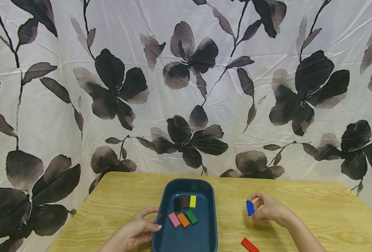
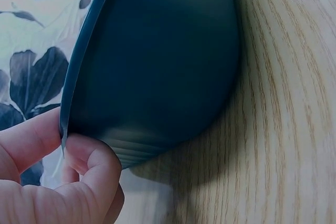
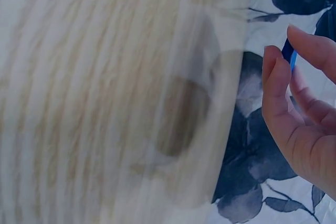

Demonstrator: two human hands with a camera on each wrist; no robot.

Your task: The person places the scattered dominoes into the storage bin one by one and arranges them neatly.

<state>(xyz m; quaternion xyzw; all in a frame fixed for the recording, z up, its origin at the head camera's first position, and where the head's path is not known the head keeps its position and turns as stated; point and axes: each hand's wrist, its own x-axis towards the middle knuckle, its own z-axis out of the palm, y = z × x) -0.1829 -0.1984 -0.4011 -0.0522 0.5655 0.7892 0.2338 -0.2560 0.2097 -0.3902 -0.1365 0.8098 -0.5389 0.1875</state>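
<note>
A dark blue tray (image 1: 186, 241) lies on the wooden table, with black (image 1: 177, 204), brown (image 1: 185, 202), yellow (image 1: 193, 202), pink (image 1: 174, 220), orange (image 1: 183, 220) and green (image 1: 191, 217) blocks in it. My left hand (image 1: 137, 229) holds the tray's left side; in the left wrist view its thumb and fingers pinch the rim (image 2: 71, 90). Right of the tray, above the table, my right hand (image 1: 269, 209) pinches a blue block (image 1: 250, 208) between thumb and fingers. In the right wrist view the fingers mostly hide that block (image 3: 289, 53).
On the wooden table (image 1: 230, 189) a red block (image 1: 250, 244) lies near the lower edge of the head view, right of the tray. A white cloth (image 1: 236, 140) with dark flowers hangs behind the table's far edge.
</note>
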